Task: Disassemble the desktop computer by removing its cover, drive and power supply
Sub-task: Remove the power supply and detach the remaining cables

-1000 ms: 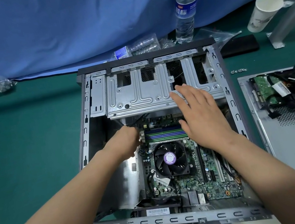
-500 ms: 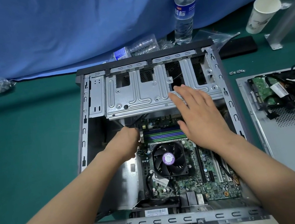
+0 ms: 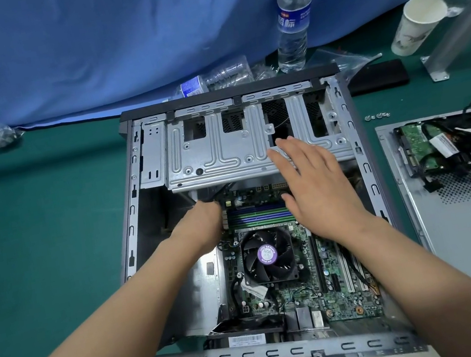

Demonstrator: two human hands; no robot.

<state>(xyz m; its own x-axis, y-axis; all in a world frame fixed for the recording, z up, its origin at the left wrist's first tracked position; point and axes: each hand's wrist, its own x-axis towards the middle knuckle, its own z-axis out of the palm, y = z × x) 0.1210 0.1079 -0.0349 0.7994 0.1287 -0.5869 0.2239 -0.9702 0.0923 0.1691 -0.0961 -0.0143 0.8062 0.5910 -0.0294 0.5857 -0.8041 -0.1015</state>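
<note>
Desktop computer case [image 3: 136, 214], uncovered and laid flat on the green surface [image 3: 38, 244], is seen with a ribbed grey steel drive cage [image 3: 224, 155], green motherboard [image 3: 336, 295] and round black fan [image 3: 268, 254]. The right hand [image 3: 314, 186] is rested flat on the cage, fingers straight. The left hand [image 3: 202, 228] is curled beside the memory slots, its fingertips hidden, so any grasp cannot be told.

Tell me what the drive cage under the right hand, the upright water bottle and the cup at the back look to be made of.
Drive cage: bare stamped sheet metal, probably steel, judging by its dull grey sheen and pressed ribs.
Upright water bottle: clear thin plastic, see-through with a blue printed label.
Cup: likely paper, with matte white walls and a faint print.
</note>
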